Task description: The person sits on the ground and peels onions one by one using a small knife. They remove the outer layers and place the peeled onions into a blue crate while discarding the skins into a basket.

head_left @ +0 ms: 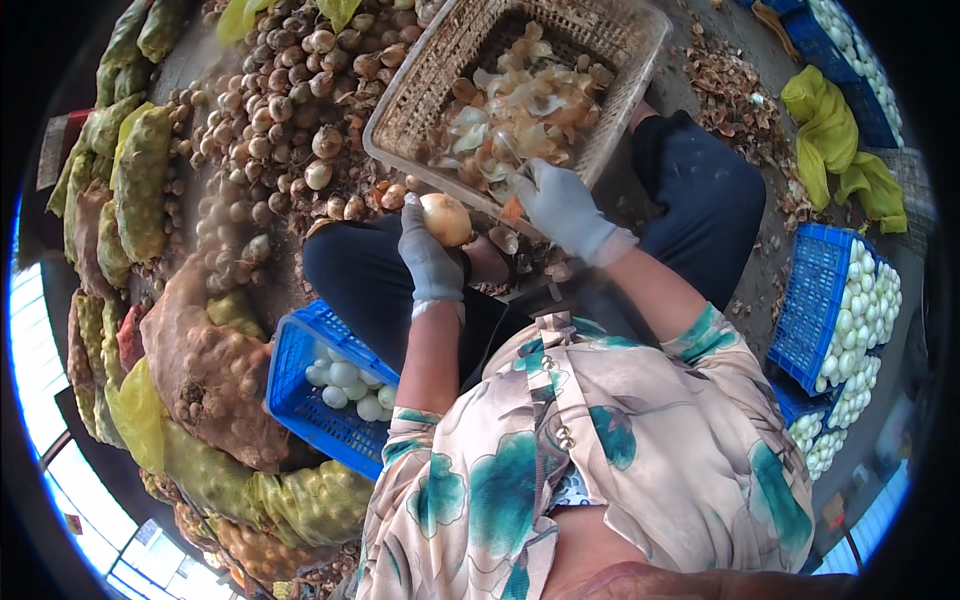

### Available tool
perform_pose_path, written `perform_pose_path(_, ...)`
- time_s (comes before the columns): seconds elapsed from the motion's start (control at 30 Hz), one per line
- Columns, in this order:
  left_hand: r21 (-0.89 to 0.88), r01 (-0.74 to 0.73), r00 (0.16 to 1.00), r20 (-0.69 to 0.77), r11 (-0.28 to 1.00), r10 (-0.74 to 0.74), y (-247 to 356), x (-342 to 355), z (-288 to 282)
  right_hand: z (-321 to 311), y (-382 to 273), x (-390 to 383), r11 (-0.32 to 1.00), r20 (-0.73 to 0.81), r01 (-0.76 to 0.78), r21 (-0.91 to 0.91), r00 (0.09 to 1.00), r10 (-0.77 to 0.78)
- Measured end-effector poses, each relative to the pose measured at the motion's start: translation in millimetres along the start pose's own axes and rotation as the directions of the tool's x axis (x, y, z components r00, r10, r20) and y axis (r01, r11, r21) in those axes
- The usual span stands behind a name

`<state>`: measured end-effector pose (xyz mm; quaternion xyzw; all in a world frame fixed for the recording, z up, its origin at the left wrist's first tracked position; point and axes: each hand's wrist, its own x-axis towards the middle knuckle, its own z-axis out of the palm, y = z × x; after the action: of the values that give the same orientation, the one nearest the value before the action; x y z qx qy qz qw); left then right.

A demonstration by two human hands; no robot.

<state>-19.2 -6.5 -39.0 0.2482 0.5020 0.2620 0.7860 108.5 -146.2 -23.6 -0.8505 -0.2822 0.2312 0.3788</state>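
Observation:
My left hand (428, 255), in a pale grey glove, is closed around a large yellow onion (446, 220) with its brown skin on. It holds the onion just outside the near left side of a beige plastic crate (400, 165). Loose onion skins (520, 115) lie heaped inside that crate. My right hand (562, 205), gloved alike, is by the crate's near edge with its fingers curled together. Whatever those fingers grip, if anything, is too small or blurred to name. The two hands are apart.
Unpeeled onions (290, 90) cover the floor at the far left, beside full mesh sacks (140, 185). A blue crate (300, 385) of peeled white onions stands by my left leg. More blue crates (810, 300) are stacked at the right, near yellow-green bags (825, 130) and scattered skins (735, 90).

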Motion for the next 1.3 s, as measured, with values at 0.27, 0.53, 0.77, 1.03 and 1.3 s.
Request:
perform_pose_path(0.27,0.020,-0.073,0.995,-0.073,0.997,0.074,-25,25,-3,19,-14,-27,0.994,0.191,0.100,0.050,0.976,-0.108)
perform_pose_path(0.53,0.010,-0.099,0.993,-0.069,0.995,0.099,-28,24,-3,28,-17,-30,0.990,0.259,0.114,0.078,0.957,-0.131)
perform_pose_path(0.77,0.007,-0.100,0.991,-0.084,0.995,0.100,-28,22,4,34,-31,-36,0.964,0.222,0.163,-0.210,0.968,-0.115)
perform_pose_path(1.03,0.081,-0.113,0.993,-0.021,0.990,0.115,-32,30,-6,36,-31,-30,0.923,0.289,0.146,-0.356,0.956,-0.040)
perform_pose_path(1.3,0.118,-0.152,0.988,0.006,0.981,0.153,-34,32,-8,36,-28,-20,0.863,0.317,0.151,-0.482,0.948,0.012)
